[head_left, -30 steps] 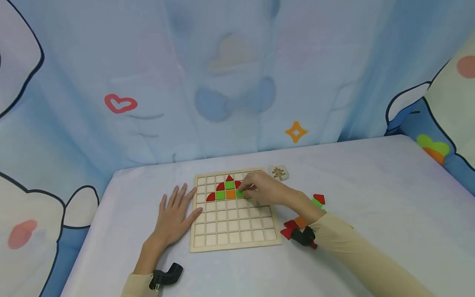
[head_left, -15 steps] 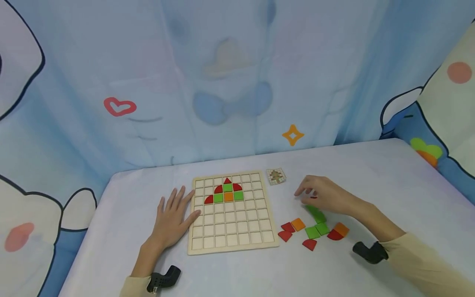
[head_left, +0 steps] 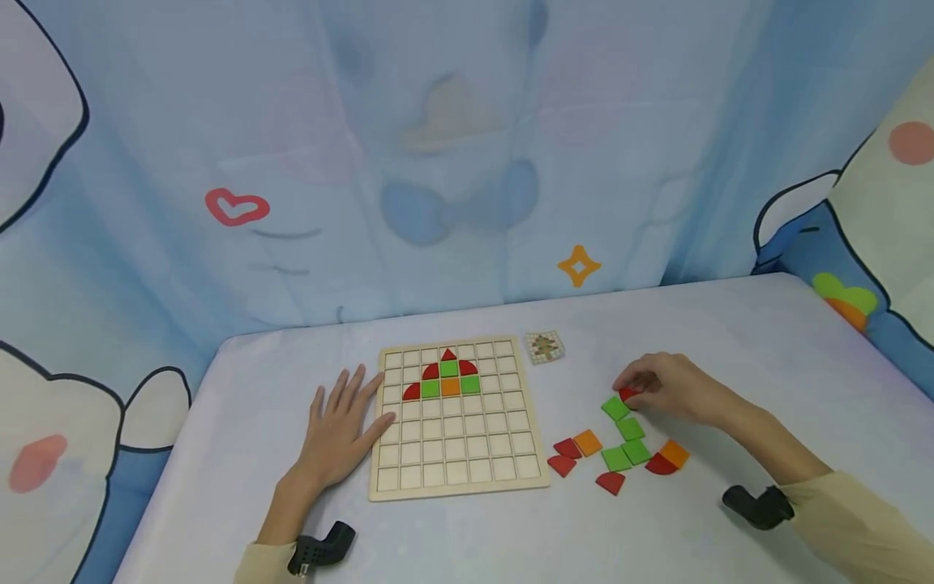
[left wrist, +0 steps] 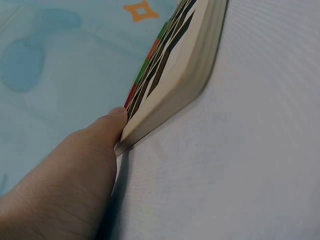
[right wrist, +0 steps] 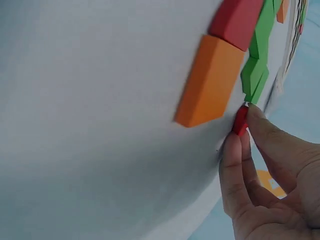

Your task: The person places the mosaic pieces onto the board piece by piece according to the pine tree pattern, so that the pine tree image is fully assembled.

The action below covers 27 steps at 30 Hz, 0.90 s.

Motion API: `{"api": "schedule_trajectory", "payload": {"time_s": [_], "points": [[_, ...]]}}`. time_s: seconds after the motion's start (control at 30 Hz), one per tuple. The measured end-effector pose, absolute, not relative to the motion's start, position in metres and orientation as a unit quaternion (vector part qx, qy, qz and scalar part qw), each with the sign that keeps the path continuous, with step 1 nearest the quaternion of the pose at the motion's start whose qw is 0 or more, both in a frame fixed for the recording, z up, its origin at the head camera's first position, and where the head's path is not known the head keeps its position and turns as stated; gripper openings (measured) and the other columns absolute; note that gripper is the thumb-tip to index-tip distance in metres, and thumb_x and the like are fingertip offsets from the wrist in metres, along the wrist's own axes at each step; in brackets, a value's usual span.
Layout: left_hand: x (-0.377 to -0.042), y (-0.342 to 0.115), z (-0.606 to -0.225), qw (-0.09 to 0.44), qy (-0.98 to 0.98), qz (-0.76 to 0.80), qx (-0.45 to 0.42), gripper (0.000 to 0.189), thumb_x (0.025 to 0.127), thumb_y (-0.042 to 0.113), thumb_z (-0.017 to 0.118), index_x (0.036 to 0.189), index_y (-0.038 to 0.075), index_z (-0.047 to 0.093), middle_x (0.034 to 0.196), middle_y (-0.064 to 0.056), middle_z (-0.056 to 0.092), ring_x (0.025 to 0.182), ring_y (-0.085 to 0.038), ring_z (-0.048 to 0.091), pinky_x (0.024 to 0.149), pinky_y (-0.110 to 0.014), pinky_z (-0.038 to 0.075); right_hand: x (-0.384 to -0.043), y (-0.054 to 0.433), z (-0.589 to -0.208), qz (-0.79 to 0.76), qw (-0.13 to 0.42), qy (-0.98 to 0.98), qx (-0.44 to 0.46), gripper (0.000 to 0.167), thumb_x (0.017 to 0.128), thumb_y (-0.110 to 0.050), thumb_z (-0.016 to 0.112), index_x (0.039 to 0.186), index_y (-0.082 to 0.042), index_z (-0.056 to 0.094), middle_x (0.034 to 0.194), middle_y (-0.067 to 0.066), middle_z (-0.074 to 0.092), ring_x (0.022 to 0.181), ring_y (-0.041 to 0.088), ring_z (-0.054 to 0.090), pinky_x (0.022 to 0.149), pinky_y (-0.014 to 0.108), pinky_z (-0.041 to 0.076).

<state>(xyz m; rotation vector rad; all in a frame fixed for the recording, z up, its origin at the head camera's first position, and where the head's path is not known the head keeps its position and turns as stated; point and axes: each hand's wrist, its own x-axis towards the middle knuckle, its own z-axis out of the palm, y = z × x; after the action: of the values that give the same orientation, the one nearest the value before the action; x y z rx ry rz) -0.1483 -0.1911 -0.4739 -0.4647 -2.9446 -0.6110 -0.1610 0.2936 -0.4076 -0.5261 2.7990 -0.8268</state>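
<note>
My right hand [head_left: 674, 388] pinches a red rounded tile [right wrist: 241, 120] between thumb and fingers, just behind the green square tiles [head_left: 616, 407] on the table. Flat and spread, my left hand [head_left: 339, 438] lies by the left edge of the wooden grid board [head_left: 458, 489], its thumb touching that edge in the left wrist view. Set in the board's upper cells are a red triangle [head_left: 448, 354], three green squares, an orange square [head_left: 451, 386] and three red rounded tiles [head_left: 412, 392].
More loose tiles lie right of the board: several red rounded ones [head_left: 610, 483], an orange square [head_left: 588, 442] and another orange square [head_left: 674, 453] beside a red piece. A small pattern card [head_left: 545, 347] lies off the board's upper right corner. A printed curtain hangs behind the table.
My right hand left the board, where a green square now shows at the row's right end, and moved right to the loose tiles, taking a red one. The left hand stayed put.
</note>
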Motion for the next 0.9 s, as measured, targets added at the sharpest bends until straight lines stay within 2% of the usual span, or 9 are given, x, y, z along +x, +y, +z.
{"api": "schedule_trajectory", "payload": {"time_s": [0.23, 0.4, 0.53, 0.7, 0.9], "points": [[-0.1477, -0.189, -0.4704, 0.059, -0.965, -0.202, -0.156, 0.071, 0.102, 0.048, 0.058, 0.162, 0.014, 0.04, 0.17, -0.019, 0.027, 0.159, -0.043, 0.015, 0.123, -0.068, 0.004, -0.167, 0.2899, -0.399, -0.294, 0.134, 0.936, -0.142, 0.015, 0.086, 0.002, 0.082, 0.1, 0.002, 0.076, 0.084, -0.001, 0.068, 0.081, 0.019, 0.06, 0.071, 0.024, 0.056], [-0.147, -0.1897, -0.4708, 0.059, -0.965, -0.203, -0.156, 0.072, 0.102, 0.048, 0.059, 0.162, 0.013, 0.041, 0.17, -0.019, 0.027, 0.158, -0.043, 0.016, 0.123, -0.069, 0.005, -0.1683, 0.2899, -0.398, -0.295, 0.149, 0.936, -0.125, 0.016, 0.087, -0.001, 0.083, 0.1, 0.002, 0.075, 0.083, 0.0, 0.066, 0.081, 0.019, 0.058, 0.07, 0.026, 0.054], [-0.1468, -0.1907, -0.4712, 0.063, -0.964, -0.205, -0.158, 0.072, 0.101, 0.048, 0.059, 0.161, 0.013, 0.042, 0.17, -0.02, 0.028, 0.158, -0.044, 0.017, 0.123, -0.069, 0.005, -0.1689, 0.2924, -0.3999, -0.296, 0.147, 0.938, -0.107, 0.018, 0.087, -0.007, 0.085, 0.099, 0.002, 0.074, 0.084, 0.001, 0.066, 0.081, 0.019, 0.059, 0.07, 0.028, 0.054], [-0.1459, -0.1912, -0.4714, 0.067, -0.964, -0.205, -0.159, 0.072, 0.101, 0.048, 0.06, 0.161, 0.012, 0.042, 0.169, -0.02, 0.028, 0.158, -0.044, 0.017, 0.122, -0.069, 0.006, -0.1676, 0.2928, -0.4022, -0.31, 0.14, 0.934, -0.11, 0.016, 0.086, -0.006, 0.085, 0.094, -0.001, 0.073, 0.082, 0.0, 0.066, 0.079, 0.019, 0.058, 0.068, 0.025, 0.053], [-0.1453, -0.1903, -0.4689, 0.061, -0.964, -0.206, -0.158, 0.071, 0.101, 0.047, 0.06, 0.161, 0.012, 0.043, 0.17, -0.02, 0.028, 0.158, -0.044, 0.016, 0.123, -0.069, 0.005, -0.1642, 0.2876, -0.4027, -0.313, 0.126, 0.931, -0.138, 0.014, 0.088, 0.0, 0.081, 0.101, -0.001, 0.077, 0.088, 0.0, 0.067, 0.082, 0.019, 0.057, 0.067, 0.022, 0.052]]}}
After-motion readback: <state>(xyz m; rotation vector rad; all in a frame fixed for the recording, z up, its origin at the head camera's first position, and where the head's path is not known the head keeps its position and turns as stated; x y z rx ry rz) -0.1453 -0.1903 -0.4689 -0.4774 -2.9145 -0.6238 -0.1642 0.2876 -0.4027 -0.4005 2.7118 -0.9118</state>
